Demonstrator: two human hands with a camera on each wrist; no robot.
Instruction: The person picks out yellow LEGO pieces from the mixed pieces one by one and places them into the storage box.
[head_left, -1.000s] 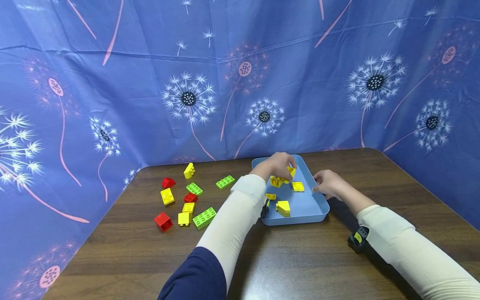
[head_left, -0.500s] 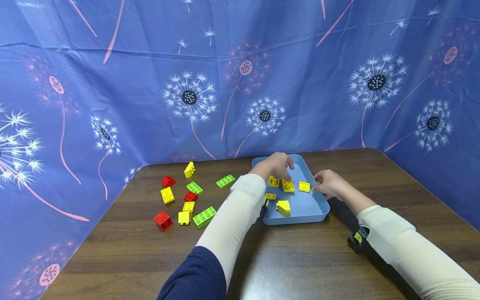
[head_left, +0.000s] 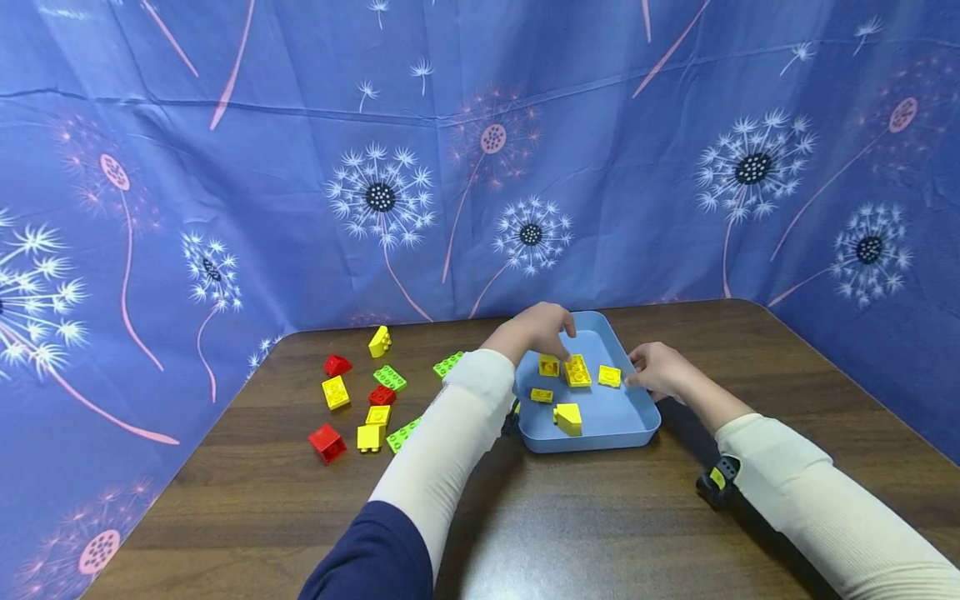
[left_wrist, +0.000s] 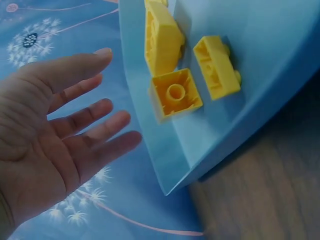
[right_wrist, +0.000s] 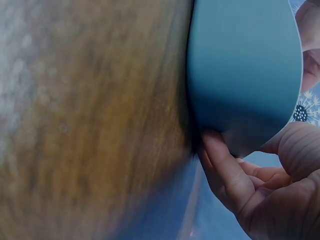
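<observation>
My left hand [head_left: 536, 329] hovers over the left side of a light blue plastic tray [head_left: 592, 443], fingers spread and holding nothing. The left wrist view shows its bare palm [left_wrist: 55, 150] beside the tray's wall. My right hand [head_left: 660, 369] grips the tray's right wall, fingers [right_wrist: 225, 170] against the outside and thumb over the rim. Several yellow toy bricks lie inside: a wider block [head_left: 577, 372] near the middle, a small brick [head_left: 609, 376] by the right wall, a square one [left_wrist: 176, 95] with its hollow underside up, and a sloped one [head_left: 567, 418] near the front.
Left of the tray, loose bricks are scattered on the brown wooden table [head_left: 247, 500]: red [head_left: 327, 443], yellow [head_left: 335, 392] and green [head_left: 390, 378]. My left forearm partly covers two green ones. A blue dandelion-print cloth [head_left: 450, 208] hangs behind the table.
My left hand let go of yellow bricks in the tray, then drew back to the left with open fingers. The small yellow brick shifted right. My right hand stays on the tray's wall.
</observation>
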